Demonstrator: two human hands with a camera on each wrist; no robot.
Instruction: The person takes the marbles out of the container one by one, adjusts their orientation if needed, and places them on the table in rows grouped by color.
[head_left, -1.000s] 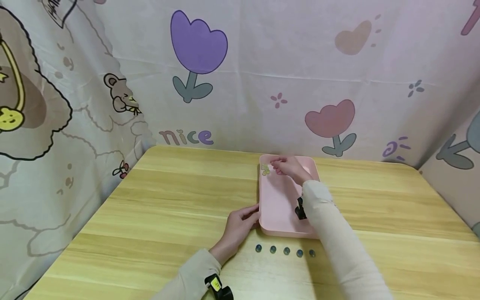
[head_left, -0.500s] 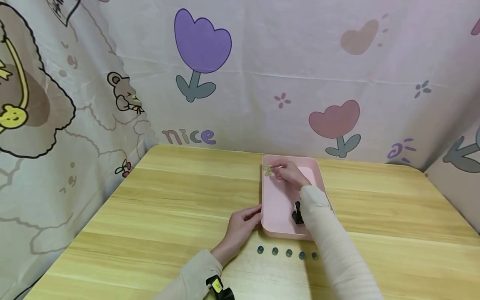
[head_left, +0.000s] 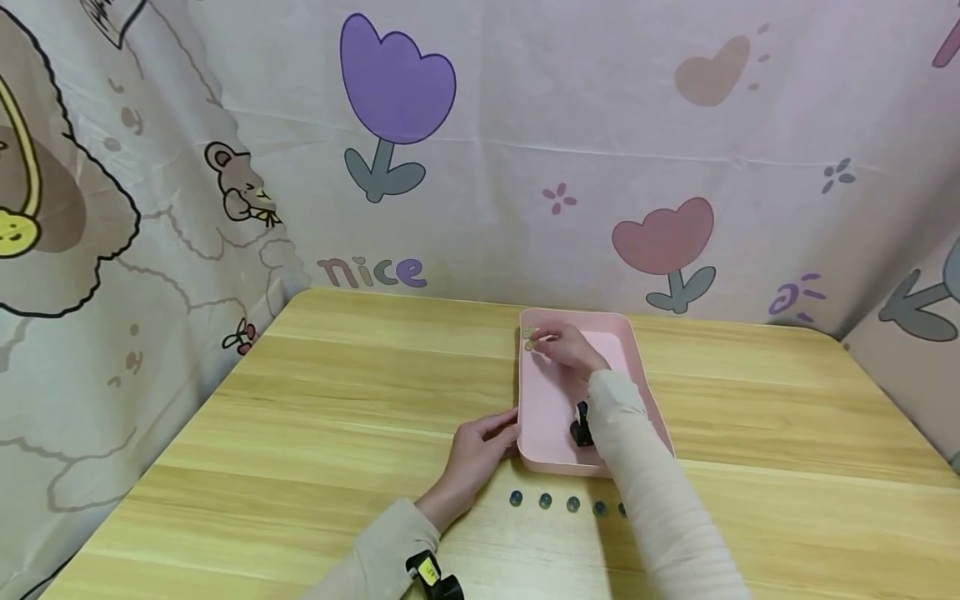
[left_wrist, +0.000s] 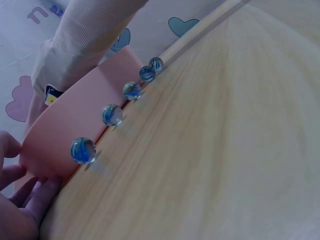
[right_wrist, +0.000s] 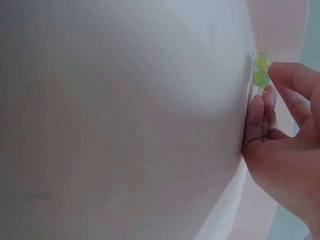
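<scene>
A shallow pink tray (head_left: 555, 417) lies on the wooden table. Its far left corner holds several yellow-green marbles (head_left: 529, 333), two of which (right_wrist: 261, 70) show clearly in the right wrist view. My right hand (head_left: 570, 348) reaches into the tray, with thumb and fingertips right at these marbles; whether one is pinched cannot be made out. Outside the tray, my left hand (head_left: 472, 458) rests its fingertips (left_wrist: 42, 192) against the left wall near the front corner. Several clear marbles with blue swirls (left_wrist: 83, 151) lie in a row before the tray's front wall.
My right sleeve (head_left: 645, 467) crosses the tray's front right part and partly covers the last blue marble (head_left: 622, 509). A printed cloth (head_left: 495, 167) hangs behind the table. Bare wood (head_left: 360, 392) stretches left of the tray.
My right hand has come a little left and nearer, and its fingertips now cover part of the green marbles. The left hand keeps its place at the tray.
</scene>
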